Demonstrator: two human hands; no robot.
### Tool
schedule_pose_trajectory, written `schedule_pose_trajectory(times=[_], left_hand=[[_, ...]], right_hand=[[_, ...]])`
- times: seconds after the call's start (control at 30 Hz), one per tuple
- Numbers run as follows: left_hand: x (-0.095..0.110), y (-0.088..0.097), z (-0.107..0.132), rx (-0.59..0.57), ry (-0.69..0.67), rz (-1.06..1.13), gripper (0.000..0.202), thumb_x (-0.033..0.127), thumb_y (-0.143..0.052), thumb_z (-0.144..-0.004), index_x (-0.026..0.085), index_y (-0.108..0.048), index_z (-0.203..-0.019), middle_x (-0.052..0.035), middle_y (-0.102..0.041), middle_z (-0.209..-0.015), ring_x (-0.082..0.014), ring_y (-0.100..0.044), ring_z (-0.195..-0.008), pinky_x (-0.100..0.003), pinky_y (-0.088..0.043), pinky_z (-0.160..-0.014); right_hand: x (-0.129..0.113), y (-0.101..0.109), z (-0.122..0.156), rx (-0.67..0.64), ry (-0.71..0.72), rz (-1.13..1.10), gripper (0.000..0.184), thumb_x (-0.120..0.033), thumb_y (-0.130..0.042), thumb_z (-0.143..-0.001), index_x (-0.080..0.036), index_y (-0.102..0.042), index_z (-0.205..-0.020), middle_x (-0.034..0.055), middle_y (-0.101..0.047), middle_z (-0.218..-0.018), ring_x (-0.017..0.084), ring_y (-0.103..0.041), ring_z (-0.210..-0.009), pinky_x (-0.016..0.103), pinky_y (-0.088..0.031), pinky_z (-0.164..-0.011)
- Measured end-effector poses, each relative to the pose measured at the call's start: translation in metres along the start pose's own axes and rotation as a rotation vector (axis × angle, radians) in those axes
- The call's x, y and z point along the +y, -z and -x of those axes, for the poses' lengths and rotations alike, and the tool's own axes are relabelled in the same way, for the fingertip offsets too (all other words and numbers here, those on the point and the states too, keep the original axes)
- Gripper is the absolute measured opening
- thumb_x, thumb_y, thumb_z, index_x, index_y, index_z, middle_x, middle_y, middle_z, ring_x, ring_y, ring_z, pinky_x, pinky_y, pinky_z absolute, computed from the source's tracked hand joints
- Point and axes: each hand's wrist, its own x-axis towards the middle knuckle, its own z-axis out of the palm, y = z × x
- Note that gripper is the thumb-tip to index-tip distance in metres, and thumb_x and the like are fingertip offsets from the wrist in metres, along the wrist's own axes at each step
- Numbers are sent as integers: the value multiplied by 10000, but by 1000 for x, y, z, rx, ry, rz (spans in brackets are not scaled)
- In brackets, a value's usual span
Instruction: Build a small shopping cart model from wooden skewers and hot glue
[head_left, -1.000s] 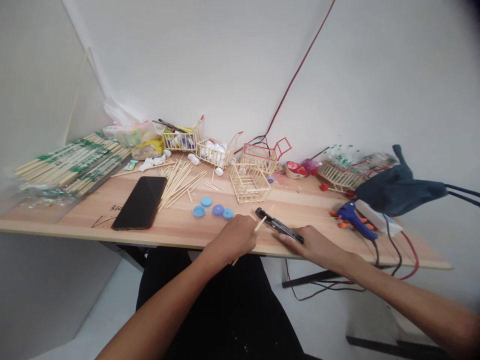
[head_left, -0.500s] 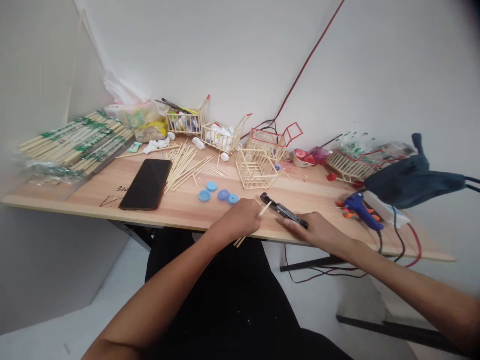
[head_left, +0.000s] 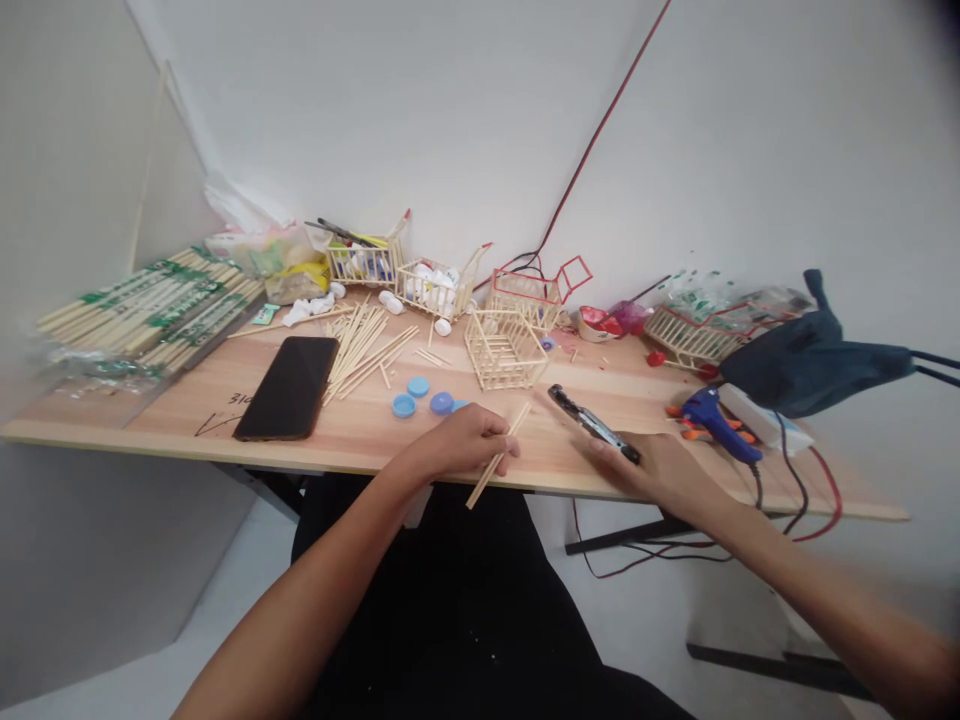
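Observation:
My left hand (head_left: pixel 463 440) is closed around a pair of thin wooden sticks (head_left: pixel 484 482), which slant over the table's front edge. To the right, my right hand (head_left: pixel 671 475) grips a black and silver pliers-like cutting tool (head_left: pixel 596 424), its head pointing up and left, apart from the sticks. Blue bottle caps (head_left: pixel 403 405) lie just beyond my left hand, one partly covered by it. Behind the hands stands an open wooden-stick basket frame (head_left: pixel 504 350).
Loose sticks (head_left: pixel 367 350) and a phone (head_left: pixel 287 388) lie left, near bundled chopsticks (head_left: pixel 150 310). Small stick carts (head_left: pixel 431 290) line the wall. A blue glue gun (head_left: pixel 720 425), a power strip (head_left: pixel 765 418) and a dark blue cloth-like item (head_left: pixel 802 365) are on the right.
My left hand has loosened and turned, showing more of the sticks. My right hand has drawn the tool to the right, away from the sticks. The view has shifted slightly.

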Motion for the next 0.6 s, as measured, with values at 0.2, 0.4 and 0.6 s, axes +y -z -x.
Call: schedule_pose_trajectory(times=[0.2, 0.4, 0.6], left_hand=[[-7, 4, 0, 24, 63, 350, 209, 312, -606, -819, 105, -603, -847, -45, -679, -675, -42, -388, -458, -175, -295, -434], [-17, 6, -2, 105, 14, 549, 243, 331, -677, -778, 105, -588, -794, -92, -697, -730, -44, -432, -502, -157, -301, -428], [-19, 4, -4, 153, 19, 569, 240, 335, -693, -749, 116, -595, -745, -95, -701, -711, -43, -421, -469, -166, -282, -408]], right_hand=[[22, 9, -19, 92, -236, 211, 727, -726, -210, -882, -149, -643, -963, 191, -690, -826, 362, -656, -803, 371, -391, -625], [42, -6, -44, 232, -230, 347, 689, -710, -317, -872, -104, -620, -993, 219, -660, -928, 356, -622, -883, 390, -413, -686], [59, -23, -58, 327, -149, 371, 687, -721, -366, -855, -106, -629, -1009, 200, -629, -986, 335, -602, -906, 395, -426, -749]])
